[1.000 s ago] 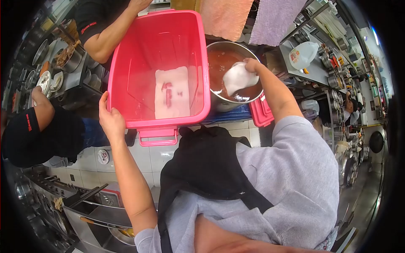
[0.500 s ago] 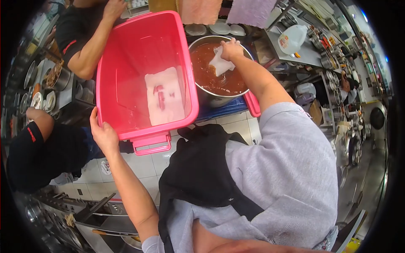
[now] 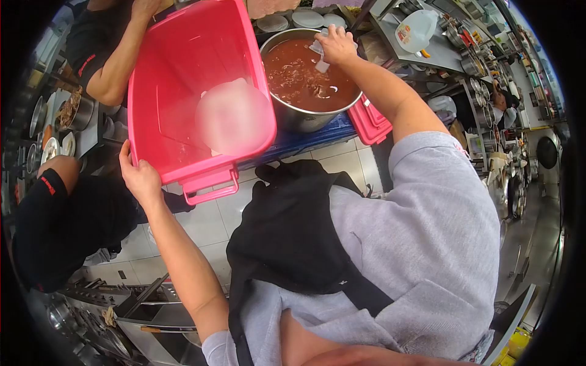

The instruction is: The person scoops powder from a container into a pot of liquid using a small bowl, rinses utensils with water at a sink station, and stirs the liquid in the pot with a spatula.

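Observation:
My left hand (image 3: 142, 183) is closed on the rim of a big pink plastic tub (image 3: 177, 79), near its lower left corner. The tub tilts so that I look into it. A pale slab-like area (image 3: 223, 119) shows at its bottom, mostly blurred. To the right stands a large metal pot (image 3: 308, 117) of reddish-brown liquid (image 3: 293, 70). Over its far right rim, my right hand (image 3: 336, 46) grips a translucent white piece (image 3: 321, 64), perhaps plastic, at the liquid's surface. My fingers cover part of it, so I cannot make out its kind.
A co-worker's arm (image 3: 119, 67) reaches along the tub's far left side; another person in black (image 3: 73, 219) is at the left. A pink lid (image 3: 369, 122) lies beside the pot. A plastic jug (image 3: 416, 30) stands on the metal counter at the right.
My right hand has moved slightly up and toward the pot's far rim with the white piece, and the liquid is rippling. My left hand stays on the tub. The view has shifted a little.

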Motion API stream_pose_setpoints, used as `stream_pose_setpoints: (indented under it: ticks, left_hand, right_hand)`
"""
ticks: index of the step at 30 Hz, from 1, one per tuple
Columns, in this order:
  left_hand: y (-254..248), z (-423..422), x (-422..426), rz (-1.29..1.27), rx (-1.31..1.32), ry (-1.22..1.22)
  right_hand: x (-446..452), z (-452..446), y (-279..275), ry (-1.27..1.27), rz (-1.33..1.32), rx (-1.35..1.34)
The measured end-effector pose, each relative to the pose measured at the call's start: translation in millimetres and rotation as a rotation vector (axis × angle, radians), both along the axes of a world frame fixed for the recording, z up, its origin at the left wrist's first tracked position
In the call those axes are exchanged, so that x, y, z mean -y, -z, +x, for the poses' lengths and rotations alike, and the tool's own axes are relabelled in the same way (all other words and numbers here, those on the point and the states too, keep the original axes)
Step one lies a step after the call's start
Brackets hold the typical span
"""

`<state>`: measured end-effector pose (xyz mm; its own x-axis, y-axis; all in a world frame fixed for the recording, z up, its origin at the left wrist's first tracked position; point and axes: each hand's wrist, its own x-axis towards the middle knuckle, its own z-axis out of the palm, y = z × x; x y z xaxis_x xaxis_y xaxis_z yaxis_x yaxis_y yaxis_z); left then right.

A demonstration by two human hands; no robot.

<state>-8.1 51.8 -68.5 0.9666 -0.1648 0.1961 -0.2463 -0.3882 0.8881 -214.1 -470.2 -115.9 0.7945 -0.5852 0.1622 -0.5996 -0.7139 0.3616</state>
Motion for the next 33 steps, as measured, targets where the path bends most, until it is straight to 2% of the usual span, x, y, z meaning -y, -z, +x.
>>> stream_pose_setpoints:
  ticks: [2,5,9,13,15,17,19,21,23,25,29,30,31,33]
  left_hand:
    - [8.9,4.3,-2.4,0.017,0.045,0.005]
    - [12.8,8.4,-7.5,0.060,0.124,0.004]
    - [-4.5,-3.8,-3.4,0.132,0.068,-0.063]
    - [-8.3,-6.8,-3.6,0.126,0.071,-0.096]
    - [-3.9,-5.4,-2.1,0.101,0.096,-0.106]
    - [-6.1,-6.6,-0.7,0.125,0.071,-0.126]
    - [-3.1,-4.0,-1.5,0.145,0.085,-0.114]
    - [-2.3,-1.9,-2.0,0.164,0.107,-0.112]
    - [-2.5,-3.7,-0.8,0.211,0.124,-0.136]
    - [0.3,-1.3,-0.1,0.214,0.128,-0.138]
    - [38.5,34.8,-19.1,0.047,0.151,-0.040]
    - [42.7,37.9,-22.6,-0.115,0.146,0.029]
    - [36.2,29.2,-26.6,-0.216,0.101,0.091]
    - [0.7,-29.6,-11.1,-0.257,0.135,-0.029]
  right_hand:
    - [-10.6,-2.5,-11.4,-0.020,0.011,-0.009]
    - [-13.0,-6.2,-32.5,0.024,-0.034,0.190]
    - [-23.5,-0.5,-105.0,0.091,-0.076,0.380]
    - [-69.3,24.1,-199.2,-0.071,-0.123,0.514]
    - [-140.2,35.7,-250.8,-0.185,0.100,0.550]
    - [-185.0,52.5,-273.1,-0.354,0.295,0.440]
    - [-170.1,105.6,-222.4,-0.548,0.161,0.464]
    - [-223.2,115.3,-222.3,-0.463,0.285,0.240]
    - [-230.3,136.6,-192.2,-0.495,0.350,0.183]
    - [-231.8,127.6,-196.3,-0.517,0.481,0.223]
    - [-166.4,59.4,-207.6,-0.518,0.595,0.485]
    - [-138.2,31.9,-203.1,-0.485,0.605,0.559]
    - [-95.2,7.3,-182.8,-0.504,0.591,0.648]
    - [-22.8,-77.0,-154.0,-0.342,0.601,0.695]
